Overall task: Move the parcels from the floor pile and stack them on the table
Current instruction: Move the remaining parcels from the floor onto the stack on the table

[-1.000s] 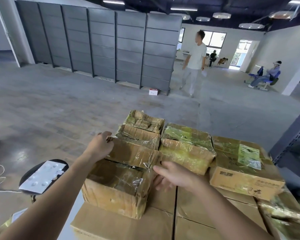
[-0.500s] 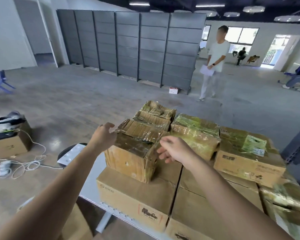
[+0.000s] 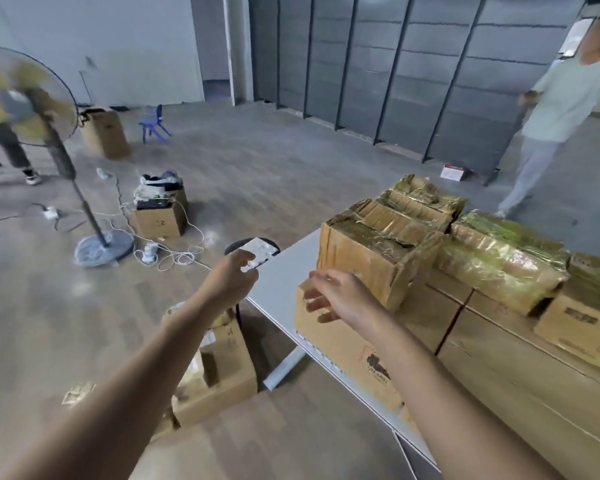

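Taped cardboard parcels are stacked on a white table point(image 3: 284, 275) at the right. The nearest top parcel point(image 3: 368, 258) sits on a larger carton point(image 3: 336, 334), with more taped parcels point(image 3: 499, 261) behind and beside it. My right hand point(image 3: 340, 296) hovers just left of that top parcel, fingers loose, holding nothing. My left hand point(image 3: 231, 280) is out over the table's left end, fingers relaxed and empty. On the floor below the table lie a few parcels point(image 3: 215, 372), partly hidden by my left forearm.
A standing fan point(image 3: 32, 109) with cables around its base is at the left. Floor cartons point(image 3: 158, 218) and a blue chair point(image 3: 155, 124) stand beyond. A black stool point(image 3: 253, 249) with a white sheet sits by the table end. A person point(image 3: 561, 109) walks at the right, near grey lockers.
Both hands have let go of the top parcel and drawn back to the left. My view has swung left, bringing the fan and the floor parcels into sight.
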{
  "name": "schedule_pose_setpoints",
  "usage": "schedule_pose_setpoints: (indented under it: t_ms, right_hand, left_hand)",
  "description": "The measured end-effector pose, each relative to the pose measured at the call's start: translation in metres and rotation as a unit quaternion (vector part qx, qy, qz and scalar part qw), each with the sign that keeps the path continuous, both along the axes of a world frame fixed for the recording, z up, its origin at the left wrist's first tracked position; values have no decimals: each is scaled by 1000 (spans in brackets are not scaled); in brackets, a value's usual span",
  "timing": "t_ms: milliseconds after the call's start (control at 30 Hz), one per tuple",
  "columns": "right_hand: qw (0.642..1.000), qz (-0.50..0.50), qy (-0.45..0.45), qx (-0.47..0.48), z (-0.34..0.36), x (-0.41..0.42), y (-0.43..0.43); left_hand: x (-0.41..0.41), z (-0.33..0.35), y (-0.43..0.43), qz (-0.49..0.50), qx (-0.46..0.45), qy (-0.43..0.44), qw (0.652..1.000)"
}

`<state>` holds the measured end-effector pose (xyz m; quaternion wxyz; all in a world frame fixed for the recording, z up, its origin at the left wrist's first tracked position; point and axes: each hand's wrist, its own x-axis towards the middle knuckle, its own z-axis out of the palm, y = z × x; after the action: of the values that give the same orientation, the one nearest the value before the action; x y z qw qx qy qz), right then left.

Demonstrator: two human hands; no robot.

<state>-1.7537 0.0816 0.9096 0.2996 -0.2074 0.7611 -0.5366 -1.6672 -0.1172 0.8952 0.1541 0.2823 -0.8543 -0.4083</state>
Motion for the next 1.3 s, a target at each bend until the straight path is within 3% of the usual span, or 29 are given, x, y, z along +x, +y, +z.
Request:
schedule_pose_setpoints:
  t_ms: [400, 800, 1100, 1300]
  right_hand:
    - [995, 67, 3, 69, -73, 67, -246]
    - [957, 175, 82, 217, -181, 87, -433]
    - [923, 256, 50, 282, -309, 66, -526]
    - [882, 322, 74, 336, -421, 70, -577]
  left_hand:
    - [112, -70, -198, 69, 27, -13, 997]
    - [168, -168, -378, 143, 106, -127, 976]
    - [170, -281, -455, 198, 173, -238, 935]
    - [163, -403, -505, 186, 209, -333, 901]
